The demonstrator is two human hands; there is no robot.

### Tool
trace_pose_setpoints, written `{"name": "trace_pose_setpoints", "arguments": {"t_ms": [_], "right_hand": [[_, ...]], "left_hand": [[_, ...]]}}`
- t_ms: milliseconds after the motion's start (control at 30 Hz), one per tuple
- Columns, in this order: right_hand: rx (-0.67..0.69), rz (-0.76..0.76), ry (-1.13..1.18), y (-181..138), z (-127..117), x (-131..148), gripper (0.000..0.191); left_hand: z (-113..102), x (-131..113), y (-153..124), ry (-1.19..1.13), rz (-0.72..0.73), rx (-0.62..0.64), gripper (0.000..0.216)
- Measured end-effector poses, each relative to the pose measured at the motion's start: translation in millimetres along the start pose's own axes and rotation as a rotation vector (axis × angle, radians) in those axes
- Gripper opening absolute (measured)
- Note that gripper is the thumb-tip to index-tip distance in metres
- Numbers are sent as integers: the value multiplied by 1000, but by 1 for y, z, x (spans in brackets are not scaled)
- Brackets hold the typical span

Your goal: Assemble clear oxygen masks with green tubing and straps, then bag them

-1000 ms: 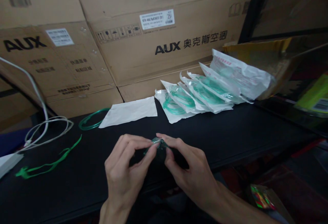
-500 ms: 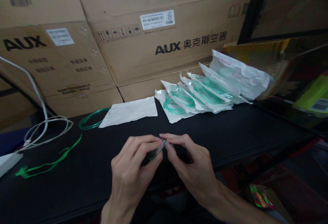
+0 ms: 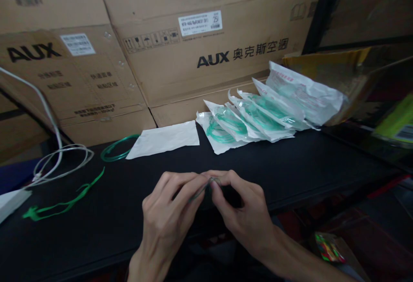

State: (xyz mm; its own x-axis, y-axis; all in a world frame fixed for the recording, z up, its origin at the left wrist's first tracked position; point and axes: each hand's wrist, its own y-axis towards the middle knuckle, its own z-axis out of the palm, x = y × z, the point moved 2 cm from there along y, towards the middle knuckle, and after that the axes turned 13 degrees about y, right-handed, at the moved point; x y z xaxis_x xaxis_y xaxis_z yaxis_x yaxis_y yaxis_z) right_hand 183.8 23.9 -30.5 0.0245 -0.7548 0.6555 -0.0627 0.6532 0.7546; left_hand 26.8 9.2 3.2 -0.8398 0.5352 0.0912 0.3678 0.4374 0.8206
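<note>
The small clear-green plastic piece [image 3: 206,186] is hovering just over the near edge of the black table [image 3: 306,165]. The left hand [image 3: 167,221] and right hand [image 3: 247,217] are pinching it between thumbs and forefingers, fingertips meeting. Gripping close and turning gently would probably work best. Sealed packets [image 3: 251,118] are lying well behind.

Small clear greenish plastic piece [image 3: 206,187], mostly hidden, pinched between fingertips of both hands, held just above black table edge.

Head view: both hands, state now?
Left hand: closed, pinching the small clear-green piece.
Right hand: closed, pinching the same piece.
</note>
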Motion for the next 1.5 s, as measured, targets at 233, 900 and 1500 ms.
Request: {"name": "trace_pose_setpoints", "arguments": {"t_ms": [233,900,1500], "right_hand": [[41,14,-5,1,0,0,16],[33,364,243,11,-2,1,19],[227,692,544,24,-6,-13,39]], "left_hand": [[-1,5,2,-68,3,35,24],[1,1,4,-71,-33,60,20],[7,-8,3,-84,-103,180,43]]}}
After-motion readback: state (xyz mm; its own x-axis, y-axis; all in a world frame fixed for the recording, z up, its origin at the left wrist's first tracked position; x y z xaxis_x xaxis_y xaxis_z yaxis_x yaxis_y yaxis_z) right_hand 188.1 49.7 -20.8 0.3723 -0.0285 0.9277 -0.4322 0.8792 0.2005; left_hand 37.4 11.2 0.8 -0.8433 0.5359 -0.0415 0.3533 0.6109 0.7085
